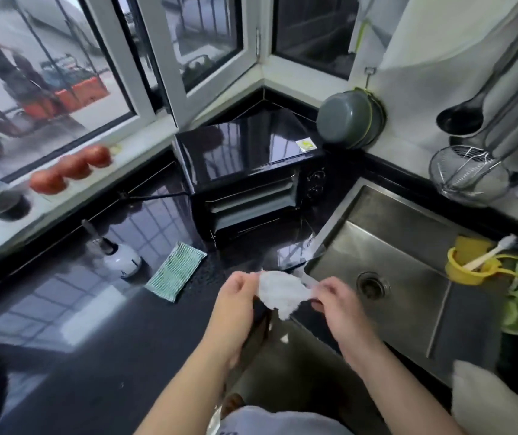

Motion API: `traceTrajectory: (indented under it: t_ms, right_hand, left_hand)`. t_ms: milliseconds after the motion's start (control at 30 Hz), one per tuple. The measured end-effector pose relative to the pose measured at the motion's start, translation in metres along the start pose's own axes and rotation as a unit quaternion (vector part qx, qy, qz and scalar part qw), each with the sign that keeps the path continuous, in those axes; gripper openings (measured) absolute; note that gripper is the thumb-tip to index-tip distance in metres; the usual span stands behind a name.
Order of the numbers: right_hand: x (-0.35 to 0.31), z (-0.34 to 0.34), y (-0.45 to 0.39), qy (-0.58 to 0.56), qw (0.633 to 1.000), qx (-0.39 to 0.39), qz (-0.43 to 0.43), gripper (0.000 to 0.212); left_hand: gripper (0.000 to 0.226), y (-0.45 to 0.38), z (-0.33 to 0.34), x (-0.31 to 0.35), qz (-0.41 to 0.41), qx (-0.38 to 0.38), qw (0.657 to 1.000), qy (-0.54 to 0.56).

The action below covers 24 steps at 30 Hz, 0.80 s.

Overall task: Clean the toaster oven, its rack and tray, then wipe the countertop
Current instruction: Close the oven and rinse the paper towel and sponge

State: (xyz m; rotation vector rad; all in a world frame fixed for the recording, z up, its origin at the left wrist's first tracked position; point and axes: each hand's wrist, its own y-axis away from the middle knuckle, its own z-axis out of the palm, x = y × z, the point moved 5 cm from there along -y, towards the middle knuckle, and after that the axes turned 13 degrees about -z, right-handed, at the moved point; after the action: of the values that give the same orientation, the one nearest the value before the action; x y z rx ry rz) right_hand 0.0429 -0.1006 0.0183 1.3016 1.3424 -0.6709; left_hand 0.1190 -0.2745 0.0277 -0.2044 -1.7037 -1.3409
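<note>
A black toaster oven [248, 171] stands in the corner of the glossy black countertop [94, 324], door open, with a rack or tray [251, 204] showing inside. In front of it, over the counter edge beside the sink, both hands hold a crumpled white cloth [279, 291]. My left hand [235, 296] grips its left side and my right hand [337, 298] pinches its right end. A green striped sponge cloth [176, 271] lies flat on the counter to the left of the hands.
A steel sink [408, 271] lies to the right, with yellow and green strainers [471, 265] and a toothbrush at its rim. A white bottle [119, 257] lies on the counter at the left. Tomatoes [72, 167] sit on the windowsill. Ladles and a wire strainer [464, 174] hang on the right wall.
</note>
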Motion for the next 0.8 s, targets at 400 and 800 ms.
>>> traceTrajectory:
  t_ms: [400,800]
  right_hand:
    - [-0.064,0.008,0.018,0.108,0.975,0.04,-0.188,0.021]
    - [-0.015,0.014,0.0,-0.109,0.993,-0.049,0.025,0.025]
  left_hand:
    - [0.027,0.013,-0.05,0.018,0.107,0.039,0.982,-0.154]
    - [0.023,0.002,0.026,-0.027,-0.097,-0.183,0.971,0.115]
